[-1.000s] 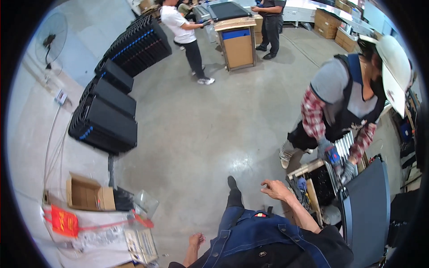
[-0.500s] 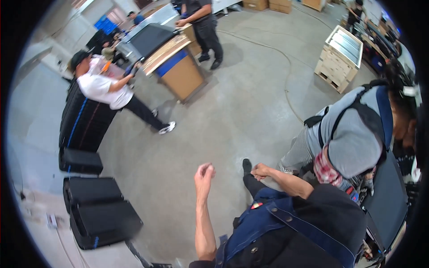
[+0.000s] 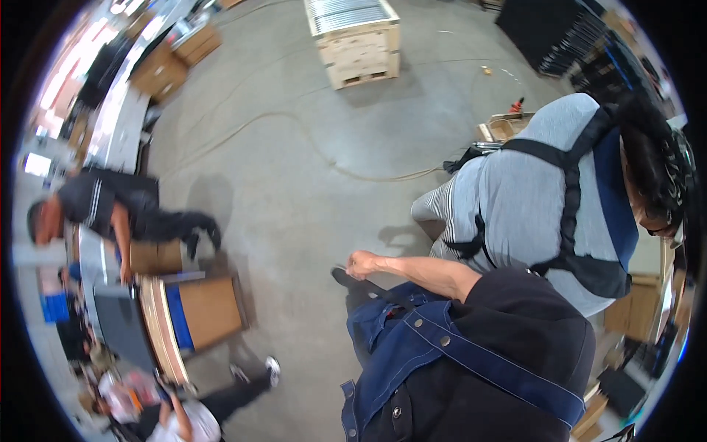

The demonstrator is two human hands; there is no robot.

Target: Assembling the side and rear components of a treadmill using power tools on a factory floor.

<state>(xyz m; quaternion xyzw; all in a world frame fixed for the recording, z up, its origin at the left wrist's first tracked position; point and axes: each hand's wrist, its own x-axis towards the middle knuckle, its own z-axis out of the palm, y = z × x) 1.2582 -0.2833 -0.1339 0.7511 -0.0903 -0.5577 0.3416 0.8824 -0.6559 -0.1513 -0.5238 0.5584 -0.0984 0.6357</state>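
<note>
My right hand (image 3: 360,265) hangs in front of me over the grey concrete floor, its fingers curled in, and nothing shows in it. Just beneath it is my dark shoe (image 3: 340,275). The blue apron (image 3: 412,346) with metal snaps covers my dark shirt, and a dark strap (image 3: 390,297) runs across it below the hand. My left hand is out of view. Close on my right, a person in a grey shirt (image 3: 508,199) with black straps bends forward, with the hands hidden.
A wooden crate (image 3: 364,55) stands ahead. A hose (image 3: 294,118) snakes over the floor. At left, a person in dark clothes (image 3: 103,202) and another in white (image 3: 195,423) stand by a workbench (image 3: 210,313). Black panels (image 3: 549,37) stand at the far right.
My view has swung to the right, so the crate and the workbench sit further left. My left hand has left the picture. The right hand is still curled.
</note>
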